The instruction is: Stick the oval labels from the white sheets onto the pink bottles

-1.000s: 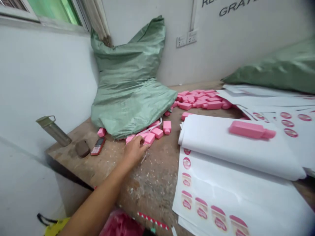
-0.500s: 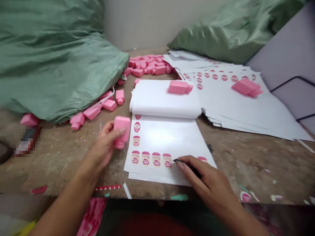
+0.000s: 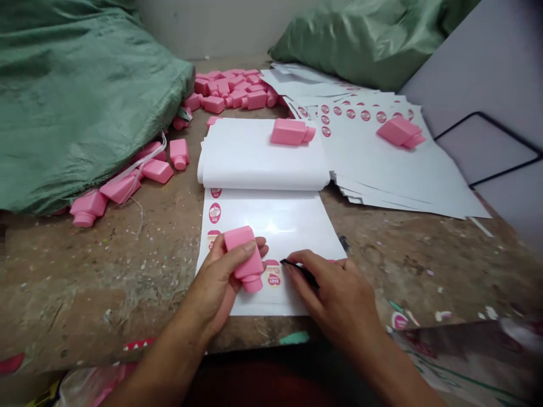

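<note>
Upper left: green sack [image 3: 85,107], loose pink bottles [image 3: 156,170] along edge. Lower centre: left hand [image 3: 214,282] clamped round held bottle [image 3: 251,267], thumb across broad face, presumably for steadiness; bottle smooth, flat-sided, unlabelled on visible face, neck tilted toward frame bottom. Label sheet [image 3: 275,220] beneath; fold bottle [image 3: 288,131] likely weights turned-back part. Right hand [image 3: 345,297], near left but apart, pinches black tool [image 3: 307,275], type unclear, tip at label edge.
</note>
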A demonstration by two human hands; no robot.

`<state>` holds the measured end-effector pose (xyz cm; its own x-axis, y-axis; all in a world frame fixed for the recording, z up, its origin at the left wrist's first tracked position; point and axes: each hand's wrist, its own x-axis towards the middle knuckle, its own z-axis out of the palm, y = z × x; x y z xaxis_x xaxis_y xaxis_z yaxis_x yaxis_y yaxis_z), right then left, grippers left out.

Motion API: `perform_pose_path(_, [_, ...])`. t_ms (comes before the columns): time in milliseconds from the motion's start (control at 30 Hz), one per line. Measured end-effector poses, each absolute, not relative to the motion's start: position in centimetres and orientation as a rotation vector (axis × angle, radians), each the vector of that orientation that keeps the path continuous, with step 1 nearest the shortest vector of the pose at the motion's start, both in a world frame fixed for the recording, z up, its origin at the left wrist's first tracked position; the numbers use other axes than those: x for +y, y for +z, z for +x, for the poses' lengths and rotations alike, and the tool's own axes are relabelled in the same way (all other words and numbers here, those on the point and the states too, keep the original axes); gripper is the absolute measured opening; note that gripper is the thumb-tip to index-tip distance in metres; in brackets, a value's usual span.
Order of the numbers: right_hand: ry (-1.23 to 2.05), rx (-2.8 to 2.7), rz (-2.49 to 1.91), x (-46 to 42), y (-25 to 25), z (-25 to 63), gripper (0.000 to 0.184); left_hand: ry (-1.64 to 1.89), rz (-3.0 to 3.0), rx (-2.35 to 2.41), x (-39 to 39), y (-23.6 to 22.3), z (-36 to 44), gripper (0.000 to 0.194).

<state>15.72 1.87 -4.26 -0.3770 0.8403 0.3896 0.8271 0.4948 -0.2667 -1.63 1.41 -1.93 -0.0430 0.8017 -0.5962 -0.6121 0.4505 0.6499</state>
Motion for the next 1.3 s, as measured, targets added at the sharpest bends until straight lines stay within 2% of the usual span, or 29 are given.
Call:
perform_pose_path(333, [0.003, -2.284, -1.423, 2.1, -4.6, 15.5, 0.026, 1.107, 0.234, 1.134, 1.4, -2.1, -1.9, 0.033])
perform_pose_path(567, [0.49, -2.207, -1.519, 2.1, -4.6, 16.4, 0.016, 1.13, 0.196, 1.105, 1.4, -2.3, -2.0, 0.031])
perform_pose_path(733, [0.281, -2.22, -1.505, 1.9, -5.0, 16.6, 0.024, 1.152, 0.194, 1.088, 1.4, -2.5, -2.1, 0.032])
perform_pose_path(900, [0.325, -2.341, -1.484, 1.3, -4.4, 16.3, 0.031, 1.16, 0.198, 1.071, 1.4, -2.6, -2.1, 0.029])
perform_pose_path(967, [0.483, -2.374, -1.475, 0.5, -3.8, 16.4, 0.036, 1.172, 0.192, 1.064, 1.4, -2.6, -2.1, 0.028])
perform_pose_path(1133, [1.208, -2.091, -1.388, -1.2, -1.4, 17.7, 0.043, 1.188, 0.145, 1.044, 1.7, -2.3, -2.3, 0.023])
perform_pose_path(1233, [1.407, -1.865, -1.318, -1.1, 0.1, 18.2, 0.027, 1.195, 0.105, 1.044, 2.0, -2.2, -2.4, 0.023])
perform_pose_path(1300, [1.397, -1.786, -1.246, -0.9, 0.7, 18.2, 0.012, 1.2, 0.122, 1.061, 2.0, -2.2, -2.5, 0.023])
